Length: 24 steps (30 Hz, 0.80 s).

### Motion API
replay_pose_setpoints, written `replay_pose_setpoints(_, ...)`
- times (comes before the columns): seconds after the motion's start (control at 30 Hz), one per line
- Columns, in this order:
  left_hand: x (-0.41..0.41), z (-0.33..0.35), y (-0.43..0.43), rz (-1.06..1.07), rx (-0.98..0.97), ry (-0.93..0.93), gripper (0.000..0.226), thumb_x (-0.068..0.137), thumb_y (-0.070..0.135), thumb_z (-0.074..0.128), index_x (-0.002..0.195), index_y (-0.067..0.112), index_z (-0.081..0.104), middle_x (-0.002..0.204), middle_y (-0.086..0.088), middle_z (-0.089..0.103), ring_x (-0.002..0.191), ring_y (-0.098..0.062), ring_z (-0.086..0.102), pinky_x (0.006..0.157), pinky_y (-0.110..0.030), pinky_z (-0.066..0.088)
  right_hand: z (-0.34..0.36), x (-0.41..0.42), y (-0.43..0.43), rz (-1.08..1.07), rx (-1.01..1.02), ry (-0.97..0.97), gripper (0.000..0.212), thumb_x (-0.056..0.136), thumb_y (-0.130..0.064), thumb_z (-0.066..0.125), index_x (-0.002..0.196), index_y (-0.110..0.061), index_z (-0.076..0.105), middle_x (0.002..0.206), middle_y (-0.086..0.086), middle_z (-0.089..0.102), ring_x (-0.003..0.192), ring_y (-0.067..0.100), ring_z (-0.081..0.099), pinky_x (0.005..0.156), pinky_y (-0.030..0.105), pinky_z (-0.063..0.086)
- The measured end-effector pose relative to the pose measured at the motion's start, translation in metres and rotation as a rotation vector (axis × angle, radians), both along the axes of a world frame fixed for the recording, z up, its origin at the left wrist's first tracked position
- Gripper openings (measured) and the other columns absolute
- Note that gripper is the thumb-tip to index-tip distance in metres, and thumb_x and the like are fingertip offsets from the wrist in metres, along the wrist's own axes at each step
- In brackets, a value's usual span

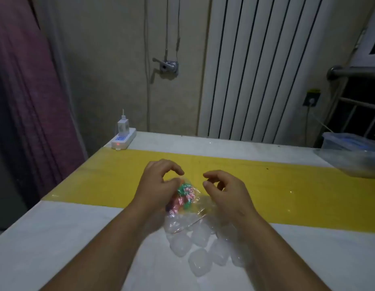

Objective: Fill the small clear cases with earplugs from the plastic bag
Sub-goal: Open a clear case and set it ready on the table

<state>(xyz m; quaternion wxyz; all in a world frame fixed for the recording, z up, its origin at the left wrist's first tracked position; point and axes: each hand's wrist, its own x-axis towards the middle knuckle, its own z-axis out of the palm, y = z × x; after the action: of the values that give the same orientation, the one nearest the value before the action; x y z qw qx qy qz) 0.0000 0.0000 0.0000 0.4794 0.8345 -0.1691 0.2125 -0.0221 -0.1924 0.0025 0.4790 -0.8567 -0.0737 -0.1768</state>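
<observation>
Hands: two, both bare, over the middle of the desk (56,238), with the forearms reaching in from the near edge.
Left hand (159,181): fingers curled, with thumb and forefinger tips meeting at the top edge of the plastic bag (195,208) and pinching it.
Right hand (226,192): fingers bent, with thumb and forefinger tips close together and a small gap between them. Whether they hold a fold of clear film I cannot tell.
Plastic bag: one, clear and crumpled. It lies between the two hands, half on the yellow band (119,181) and half on the white surface.
Earplugs (184,191): a bunched heap inside the bag, in green, pink and orange. They are too blurred to count.
Small clear cases (200,262): five can be made out, rounded and milky. They lie clustered on the white surface just nearer than the bag, between the forearms. The right forearm may hide more.
Power strip (123,139): one, at the desk's far left corner, with a red light on.
Charger (122,124): one, white, plugged upright into the strip.
Clear tub (350,158): one, at the far right edge of the desk, well apart from the hands.
Radiator (255,70): one, white and ribbed, on the wall behind.
Curtain (25,91): one, purplish, hanging at left.
</observation>
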Motion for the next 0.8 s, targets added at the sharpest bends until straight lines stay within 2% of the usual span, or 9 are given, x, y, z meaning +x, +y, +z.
replay_pose_setpoints(0.17, 0.002, 0.004, 0.0, 0.009, 0.3, -0.098, 0.008, 0.066, 0.034, 0.055, 0.064, 0.037, 0.062, 0.072, 0.015, 0.059, 0.084, -0.01, 0.046, 0.07, -0.022, 0.034, 0.013, 0.003, -0.007, 0.003, -0.207, 0.076, 0.012, 0.09, -0.03, 0.06, 0.096, -0.033, 0.07, 0.09, -0.016, 0.066, 0.067, 0.001, 0.052, 0.066, 0.021, 0.044)
replay_pose_setpoints(0.23, -0.003, 0.003, 0.004, -0.072, 0.424, -0.136, 0.023, 0.065, 0.05, 0.052, 0.06, 0.031, 0.063, 0.062, 0.012, 0.053, 0.074, -0.008, 0.045, 0.063, -0.021, 0.03, 0.014, 0.0, -0.011, 0.016, -0.323, 0.214, 0.011, 0.088, -0.033, 0.059, 0.09, -0.031, 0.07, 0.089, -0.011, 0.068, 0.076, 0.007, 0.06, 0.073, 0.027, 0.051)
replay_pose_setpoints(0.33, -0.01, 0.005, 0.004, -0.188, 0.576, -0.139, 0.037, 0.066, 0.065, 0.055, 0.051, 0.032, 0.048, 0.058, 0.012, 0.047, 0.069, -0.003, 0.042, 0.062, -0.018, 0.027, 0.013, -0.005, -0.014, 0.042, -0.381, 0.331, 0.017, 0.084, -0.043, 0.061, 0.088, -0.03, 0.071, 0.084, -0.007, 0.069, 0.076, 0.012, 0.065, 0.074, 0.032, 0.054)
replay_pose_setpoints(0.47, -0.013, 0.002, 0.001, -0.225, 0.723, -0.087, 0.048, 0.059, 0.072, 0.055, 0.064, 0.025, 0.063, 0.062, 0.014, 0.051, 0.075, 0.002, 0.044, 0.063, -0.013, 0.026, 0.014, -0.009, -0.01, 0.096, -0.319, 0.321, 0.022, 0.077, -0.05, 0.072, 0.091, -0.032, 0.071, 0.081, -0.009, 0.069, 0.069, 0.008, 0.063, 0.068, 0.03, 0.053)
replay_pose_setpoints(0.53, -0.014, 0.001, 0.004, -0.227, 0.732, -0.044, 0.036, 0.061, 0.062, 0.058, 0.068, 0.028, 0.068, 0.06, 0.019, 0.049, 0.076, 0.003, 0.045, 0.064, -0.009, 0.025, 0.013, -0.01, -0.009, 0.113, -0.309, 0.323, 0.024, 0.078, -0.047, 0.074, 0.096, -0.031, 0.07, 0.081, -0.009, 0.069, 0.067, 0.006, 0.061, 0.066, 0.026, 0.05)
replay_pose_setpoints(0.63, -0.015, 0.0, 0.002, -0.144, 0.705, -0.044, 0.02, 0.074, 0.036, 0.06, 0.071, 0.02, 0.072, 0.061, 0.011, 0.051, 0.08, -0.012, 0.054, 0.058, -0.006, 0.026, 0.009, -0.009, -0.007, 0.1, -0.249, 0.302, 0.012, 0.085, -0.037, 0.069, 0.095, -0.03, 0.069, 0.082, -0.005, 0.072, 0.066, 0.008, 0.062, 0.065, 0.026, 0.049)
replay_pose_setpoints(0.7, -0.016, 0.0, -0.002, -0.054, 0.593, 0.01, 0.021, 0.085, 0.032, 0.061, 0.069, 0.019, 0.064, 0.063, 0.005, 0.055, 0.075, -0.016, 0.056, 0.056, -0.019, 0.039, 0.006, -0.007, -0.006, 0.041, -0.189, 0.271, 0.007, 0.087, -0.037, 0.065, 0.091, -0.032, 0.069, 0.082, -0.003, 0.073, 0.072, 0.013, 0.066, 0.068, 0.029, 0.05)
replay_pose_setpoints(0.73, -0.016, 0.0, -0.004, -0.022, 0.508, 0.049, 0.022, 0.086, 0.034, 0.062, 0.068, 0.022, 0.059, 0.064, 0.004, 0.057, 0.068, -0.016, 0.056, 0.059, -0.03, 0.044, 0.006, -0.006, -0.004, 0.0, -0.151, 0.246, 0.01, 0.087, -0.04, 0.063, 0.091, -0.032, 0.068, 0.081, -0.003, 0.073, 0.074, 0.014, 0.066, 0.068, 0.03, 0.05)
replay_pose_setpoints(0.8, -0.013, -0.001, -0.006, 0.001, 0.319, 0.12, 0.019, 0.086, 0.033, 0.063, 0.07, 0.024, 0.058, 0.063, 0.004, 0.062, 0.065, -0.018, 0.059, 0.061, -0.038, 0.048, 0.006, -0.006, 0.0, -0.048, -0.057, 0.213, 0.025, 0.085, -0.052, 0.063, 0.1, -0.033, 0.066, 0.077, -0.005, 0.074, 0.074, 0.01, 0.067, 0.064, 0.029, 0.048)
